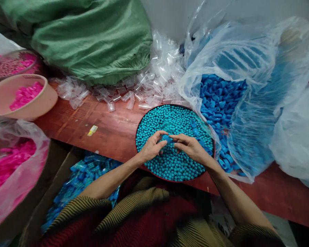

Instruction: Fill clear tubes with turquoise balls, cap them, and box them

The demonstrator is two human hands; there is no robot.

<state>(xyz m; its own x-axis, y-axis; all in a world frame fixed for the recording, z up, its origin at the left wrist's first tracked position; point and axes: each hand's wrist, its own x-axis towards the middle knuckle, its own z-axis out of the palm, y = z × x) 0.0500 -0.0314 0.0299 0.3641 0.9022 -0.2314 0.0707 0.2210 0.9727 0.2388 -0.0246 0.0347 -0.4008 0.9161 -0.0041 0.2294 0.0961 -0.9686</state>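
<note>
A small blue plastic piece (167, 138) is held between the thumb and fingers of my left hand (154, 145). My right hand (187, 145) meets it from the right, its fingertips at the piece's upper edge. Something clear seems to extend above the piece, but I cannot make it out well. Both hands are over a round dark-rimmed tray full of turquoise beads (170, 168). A few blue plastic caps (194, 128) lie on the beads at the tray's right side.
Clear plastic tubes (154, 82) lie heaped behind the tray, beside a green sack (98, 41). An open bag of blue caps (218, 99) stands right. Left are a pink-filled bowl (45, 84) and bag (38, 133). Below, a cardboard box (48, 188) holds blue-filled pieces.
</note>
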